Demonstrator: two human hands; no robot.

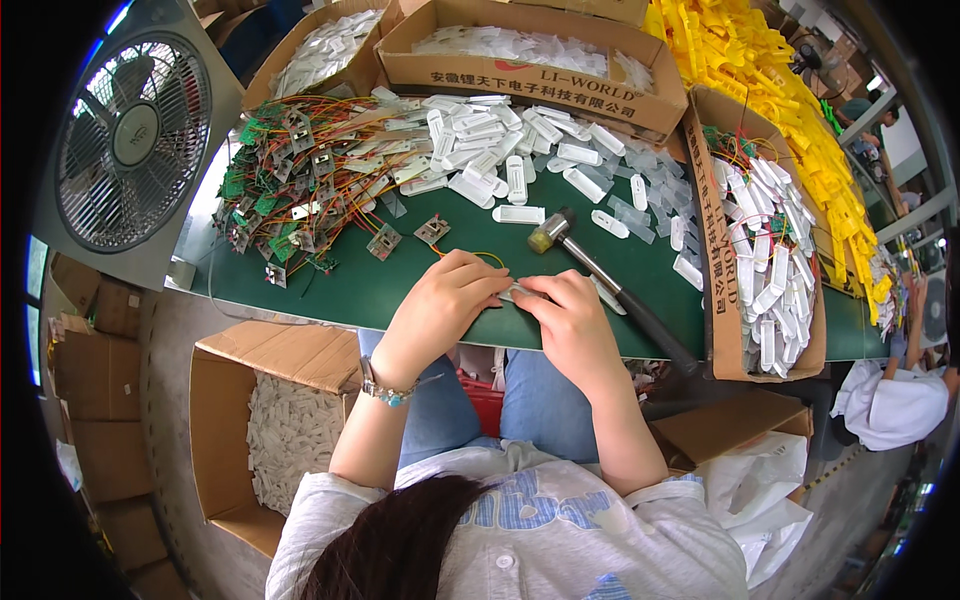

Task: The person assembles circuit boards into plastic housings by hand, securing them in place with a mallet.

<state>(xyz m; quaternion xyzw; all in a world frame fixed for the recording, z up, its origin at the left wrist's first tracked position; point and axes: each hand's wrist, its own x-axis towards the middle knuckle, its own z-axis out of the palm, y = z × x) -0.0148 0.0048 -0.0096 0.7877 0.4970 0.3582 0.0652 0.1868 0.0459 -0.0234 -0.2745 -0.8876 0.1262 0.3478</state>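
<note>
My left hand [447, 302] and my right hand [568, 318] meet at the table's near edge. Between their fingertips they pinch a small white plastic casing [514, 291], mostly hidden by the fingers. An orange wire [490, 257] curves up beside it from the left hand. Just beyond lie two small boards with metal parts, one a loose board [433, 229]. Right of my hands rests a mallet [610, 282] with a black handle and an amber-coloured face. Farther back spreads a heap of white casings [470, 150], and a tangle of wired circuit boards [290, 180] sits at left.
Open cartons stand along the back [530, 95] and right [720, 240], the right one full of wired white casings. Yellow plastic parts [750, 90] pile up behind it. A fan [135, 135] stands at left. Below the table is a carton [225, 440] of small pale pieces.
</note>
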